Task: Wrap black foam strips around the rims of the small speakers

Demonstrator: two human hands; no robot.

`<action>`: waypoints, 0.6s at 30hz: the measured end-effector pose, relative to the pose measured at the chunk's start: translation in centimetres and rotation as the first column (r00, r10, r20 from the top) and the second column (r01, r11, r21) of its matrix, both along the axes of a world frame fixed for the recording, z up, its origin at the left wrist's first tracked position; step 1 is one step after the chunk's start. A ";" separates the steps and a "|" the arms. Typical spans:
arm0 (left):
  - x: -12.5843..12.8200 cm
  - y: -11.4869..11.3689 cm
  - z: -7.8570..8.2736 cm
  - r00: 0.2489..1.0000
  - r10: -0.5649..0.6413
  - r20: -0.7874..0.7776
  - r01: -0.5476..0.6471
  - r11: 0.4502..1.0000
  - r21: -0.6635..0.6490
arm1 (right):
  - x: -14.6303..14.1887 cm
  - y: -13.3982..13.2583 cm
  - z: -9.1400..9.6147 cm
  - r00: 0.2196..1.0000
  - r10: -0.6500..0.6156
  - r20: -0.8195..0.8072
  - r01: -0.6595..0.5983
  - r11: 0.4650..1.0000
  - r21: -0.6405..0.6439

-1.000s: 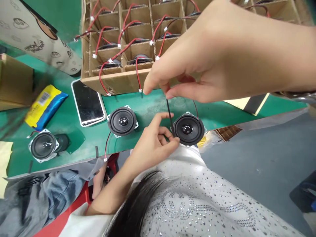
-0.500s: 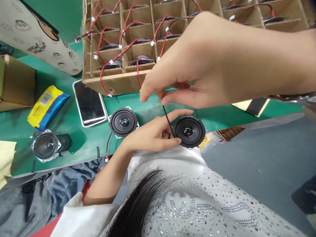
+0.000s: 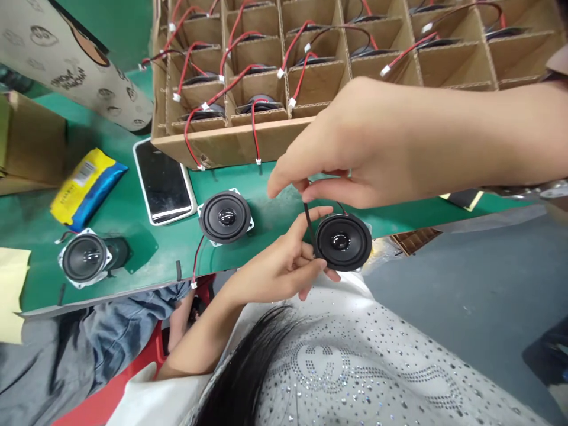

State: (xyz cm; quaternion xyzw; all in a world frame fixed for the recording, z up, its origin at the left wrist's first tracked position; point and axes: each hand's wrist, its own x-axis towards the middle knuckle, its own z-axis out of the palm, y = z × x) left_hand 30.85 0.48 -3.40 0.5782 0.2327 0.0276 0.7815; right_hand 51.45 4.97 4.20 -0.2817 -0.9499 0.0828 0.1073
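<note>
A round black speaker point(image 3: 341, 241) with a glossy centre dome sits at the table's front edge, gripped along its left side by my left hand point(image 3: 295, 257). Above it, my right hand point(image 3: 341, 154) pinches the upper end of a thin black strip point(image 3: 309, 223). The strip runs down to the speaker's left rim, by my left fingertips. A second speaker point(image 3: 226, 217) lies face up left of my left hand, its red and black wire point(image 3: 197, 258) hanging over the edge. Farther left, a third speaker point(image 3: 85, 258) leans with its magnet side showing.
A divided cardboard box point(image 3: 248, 142) of wired speakers fills the back. On the left are a phone point(image 3: 163, 183), a yellow and blue packet point(image 3: 86, 188), a patterned cylinder point(image 3: 93, 77), a small carton point(image 3: 31, 145) and yellow paper point(image 3: 13, 284). Another person's legs point(image 3: 102, 331) show below the table.
My right hand has shifted slightly down and right in the picture, still pinching the strip. My left index finger has drawn back from the speaker's top, and its lower fingers now show beneath the rim.
</note>
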 end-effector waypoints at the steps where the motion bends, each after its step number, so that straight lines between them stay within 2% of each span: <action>1: 0.0 -0.3 0.1 0.999 0.031 -0.016 -0.030 0.997 0.076 | 0.1 -0.1 0.0 1.000 0.019 -0.014 -0.019 1.000 0.019; 2: 0.0 -0.5 0.2 0.997 0.071 -0.035 -0.063 0.980 0.188 | 0.1 -0.2 0.1 0.999 0.040 -0.028 -0.038 0.998 0.040; 4: 0.1 -0.7 0.3 0.985 0.163 -0.058 -0.124 0.899 0.420 | 0.0 -0.5 0.5 0.997 0.060 -0.039 -0.057 0.996 0.066; 5: 0.1 -0.7 0.4 0.978 0.202 -0.054 -0.150 0.859 0.489 | -0.1 -0.6 0.7 0.997 0.065 -0.038 -0.062 0.995 0.073; 6: 0.2 -0.7 0.3 0.972 0.232 -0.045 -0.177 0.841 0.511 | -0.2 -0.7 0.9 0.997 0.066 -0.038 -0.063 0.995 0.076; 10: 0.2 -0.6 -0.3 0.958 0.288 -0.007 -0.269 0.903 0.334 | -0.6 -1.0 1.2 0.997 0.074 -0.034 -0.072 0.996 0.060; 12: 0.2 -0.6 -0.5 0.951 0.308 -0.008 -0.294 0.915 0.277 | -0.7 -0.9 1.0 0.996 0.081 -0.023 -0.079 0.995 0.057; 16: 0.3 -0.8 -0.3 0.943 0.333 -0.022 -0.315 0.911 0.265 | -1.4 -0.6 1.2 0.998 0.021 0.063 -0.022 1.000 0.011; 18: 0.4 -1.1 0.0 0.935 0.353 -0.038 -0.329 0.901 0.282 | -2.1 -0.6 1.7 0.994 -0.009 0.109 0.015 0.999 -0.052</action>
